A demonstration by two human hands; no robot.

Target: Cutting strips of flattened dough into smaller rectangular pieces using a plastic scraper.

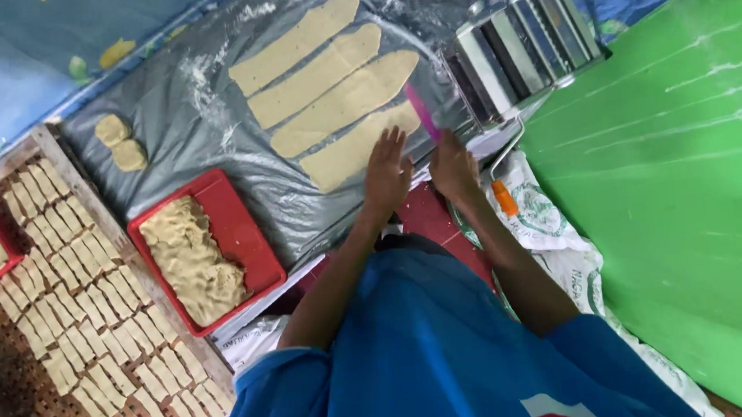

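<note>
L hand (387, 172) flat, fingers spread; R hand (453, 169) fisted, arms fwd

A bright blue short-sleeved shirt is worn, its sleeves ending above the elbows, so that both forearms are left bare. A red and white patch is seen low on the shirt. The left hand (387, 176) and right hand (453, 170) are ungloved.
</note>
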